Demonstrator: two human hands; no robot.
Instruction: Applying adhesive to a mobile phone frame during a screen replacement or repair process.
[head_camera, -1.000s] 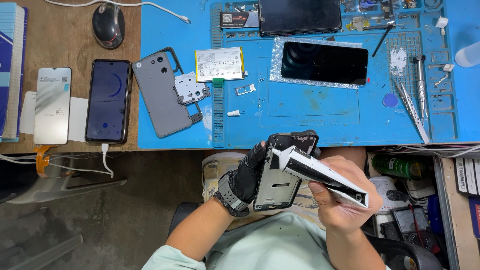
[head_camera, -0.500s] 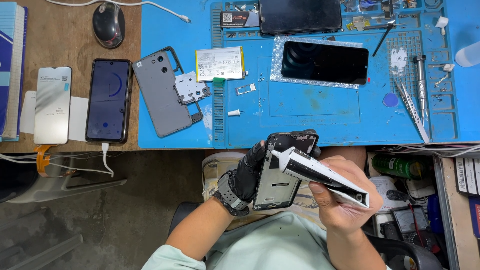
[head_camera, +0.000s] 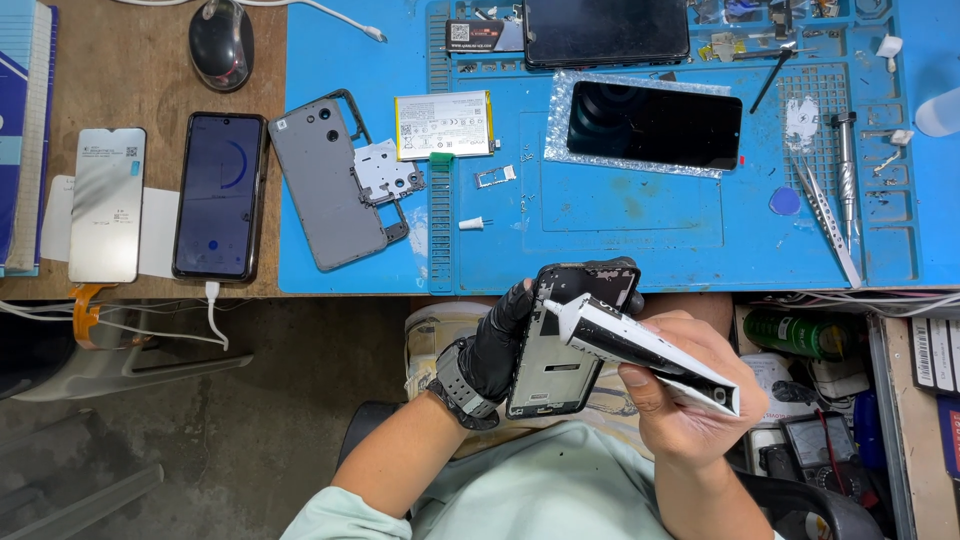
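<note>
Below the table edge, over the lap, the gloved left hand grips the bare phone frame, while the right hand is closed around a white glue tube, nozzle touching the frame's upper left edge. Gluing looks barely begun; the black screen lies unfitted on the blue mat. Any glue bead is too fine to see.

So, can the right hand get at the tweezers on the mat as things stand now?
Probably not at once. The right hand is closed around a white tube, whose tip rests at the phone frame. The tweezers lie uncovered on the blue mat, so the path looks free; only the hand is occupied.
</note>
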